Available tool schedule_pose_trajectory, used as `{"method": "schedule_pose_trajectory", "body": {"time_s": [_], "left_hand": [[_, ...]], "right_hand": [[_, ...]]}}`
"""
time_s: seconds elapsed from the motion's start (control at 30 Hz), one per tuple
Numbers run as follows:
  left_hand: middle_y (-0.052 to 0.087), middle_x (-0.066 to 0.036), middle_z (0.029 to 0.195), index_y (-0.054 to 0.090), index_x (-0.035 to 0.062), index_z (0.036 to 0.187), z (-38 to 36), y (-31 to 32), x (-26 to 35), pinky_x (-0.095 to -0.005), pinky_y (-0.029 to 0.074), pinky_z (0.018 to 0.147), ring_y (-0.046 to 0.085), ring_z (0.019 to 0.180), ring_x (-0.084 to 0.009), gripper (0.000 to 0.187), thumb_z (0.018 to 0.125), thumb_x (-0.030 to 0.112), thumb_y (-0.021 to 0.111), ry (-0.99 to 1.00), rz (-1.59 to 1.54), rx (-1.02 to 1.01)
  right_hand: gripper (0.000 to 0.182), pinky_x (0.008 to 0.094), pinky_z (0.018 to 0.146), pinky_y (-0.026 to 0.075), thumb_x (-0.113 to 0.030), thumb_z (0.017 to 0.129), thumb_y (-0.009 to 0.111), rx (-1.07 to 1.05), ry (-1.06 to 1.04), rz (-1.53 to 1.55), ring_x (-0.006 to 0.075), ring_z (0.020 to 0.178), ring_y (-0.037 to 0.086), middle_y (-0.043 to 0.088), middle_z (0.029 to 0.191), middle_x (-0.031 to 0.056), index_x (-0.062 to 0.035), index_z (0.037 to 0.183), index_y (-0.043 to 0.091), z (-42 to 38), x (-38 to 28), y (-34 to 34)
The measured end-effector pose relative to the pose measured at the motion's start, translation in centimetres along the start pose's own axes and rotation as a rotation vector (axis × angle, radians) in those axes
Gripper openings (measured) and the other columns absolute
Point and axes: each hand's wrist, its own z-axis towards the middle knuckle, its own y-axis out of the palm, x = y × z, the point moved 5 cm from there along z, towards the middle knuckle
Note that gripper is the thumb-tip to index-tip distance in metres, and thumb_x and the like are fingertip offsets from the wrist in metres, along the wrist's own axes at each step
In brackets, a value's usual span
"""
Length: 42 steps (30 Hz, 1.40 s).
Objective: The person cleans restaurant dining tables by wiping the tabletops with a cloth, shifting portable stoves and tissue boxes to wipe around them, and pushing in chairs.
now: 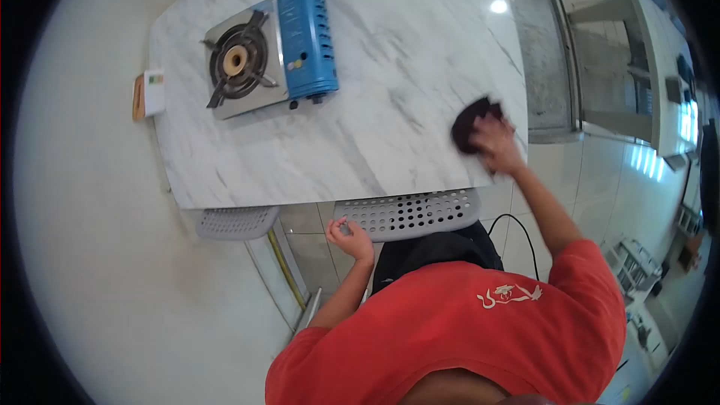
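- Step in hand looks like wiping: right hand [496, 144] presses a dark cloth [471, 124] flat on the marble table [390, 82], near the right edge, fingers curled over it.
- Left hand [349, 238] hangs below the table edge, loosely curled, holding nothing that I can see; it's next to the perforated chair [409, 212].
- Portable stove [271, 49] sits far-left, well apart from the cloth.
- Next move probably needs a long reach toward the centre, steering around the stove.

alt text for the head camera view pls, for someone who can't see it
A person in a red shirt presses a dark cloth onto a white marble table with the right hand. The left hand hangs empty below the table edge; a blue portable gas stove sits at the far side.
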Motion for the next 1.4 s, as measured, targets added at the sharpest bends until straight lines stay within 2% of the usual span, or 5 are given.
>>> {"method": "schedule_pose_trajectory", "body": {"time_s": [0.3, 0.47, 0.7, 1.0, 1.4], "left_hand": [[0.050, -0.016, 0.102, 0.054, 0.0006, 0.087, 0.4, 0.3, -0.4, -0.0382, 0.037, 0.091, 0.047, 0.100, -0.0294, 0.012, 0.075, 0.002, 0.053, 0.141, 0.131, 0.122], [0.052, -0.015, 0.099, 0.055, 0.0010, 0.090, 0.9, -0.2, -0.3, -0.0383, 0.037, 0.090, 0.049, 0.096, -0.0293, 0.017, 0.075, 0.007, 0.058, 0.109, 0.191, 0.176], [0.047, -0.028, 0.123, 0.040, -0.0081, 0.125, -3.2, 3.6, -7.1, -0.0438, 0.042, 0.094, 0.051, 0.108, -0.0417, 0.068, 0.085, 0.046, 0.053, -0.503, -0.032, 0.453], [0.057, -0.019, 0.112, 0.042, -0.0071, 0.126, -31.3, 26.2, 3.4, -0.0393, 0.046, 0.083, 0.056, 0.100, -0.0277, 0.072, 0.088, 0.054, 0.041, 0.406, -0.160, -1.683], [0.051, 0.000, 0.066, 0.059, 0.0031, 0.082, -40.1, 47.3, 25.0, -0.0286, 0.037, 0.047, 0.045, 0.053, -0.0121, 0.024, 0.086, 0.026, 0.053, 0.231, 0.271, -1.317]], "right_hand": [[0.048, 0.0615, 0.103, 0.017, -0.028, 0.076, 0.057, 0.633, 0.500, -0.195, 0.0338, 0.130, 0.030, 0.038, 0.140, 0.0071, -0.0295, 0.123, 0.052, 20.3, 9.0, -4.5], [0.047, 0.0531, 0.108, 0.018, -0.025, 0.066, 0.069, 0.122, -0.247, 0.201, 0.0288, 0.131, 0.032, 0.043, 0.137, 0.0032, -0.0256, 0.112, 0.058, 5.0, -2.7, 2.1], [0.032, 0.0426, 0.084, 0.043, -0.020, 0.064, 0.067, 0.318, 0.416, 0.340, 0.0295, 0.097, 0.056, 0.061, 0.107, 0.0069, -0.0177, 0.096, 0.062, -22.1, 10.6, -5.5], [0.024, 0.0390, 0.072, 0.050, -0.020, 0.072, 0.060, 0.854, 1.509, 0.370, 0.0291, 0.079, 0.063, 0.065, 0.085, 0.0131, -0.0086, 0.092, 0.065, -69.7, 19.1, -12.0], [0.026, 0.0339, 0.062, 0.047, -0.023, 0.074, 0.057, 1.530, 1.690, 1.375, 0.0194, 0.068, 0.056, 0.057, 0.074, 0.0075, -0.0006, 0.086, 0.060, -69.1, 25.0, -10.3]]}}
